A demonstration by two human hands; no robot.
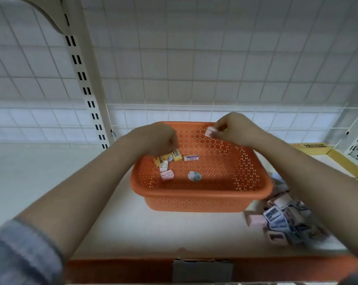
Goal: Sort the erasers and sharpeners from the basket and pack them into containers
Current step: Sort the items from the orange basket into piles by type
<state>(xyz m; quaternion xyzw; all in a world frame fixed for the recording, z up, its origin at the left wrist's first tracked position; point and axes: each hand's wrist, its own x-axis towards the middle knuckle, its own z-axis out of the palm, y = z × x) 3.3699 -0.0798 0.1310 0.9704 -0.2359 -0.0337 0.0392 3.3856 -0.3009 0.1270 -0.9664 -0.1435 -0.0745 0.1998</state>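
Two hands reach into the perforated orange plastic basket [198, 194] at frame centre on the white surface [133, 223]: left hand [157, 138] curled over yellow boxed erasers [177, 155], right hand [233, 128] pinching a small pink eraser [210, 132], wire grid [194, 58] behind.

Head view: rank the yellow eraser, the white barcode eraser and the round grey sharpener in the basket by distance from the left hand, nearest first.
1. Yellow eraser: at the fingers of the left hand, left part of the basket.
2. White barcode eraser: just right of the yellow one, mid-basket.
3. Round grey sharpener: lower, toward the basket's near wall.
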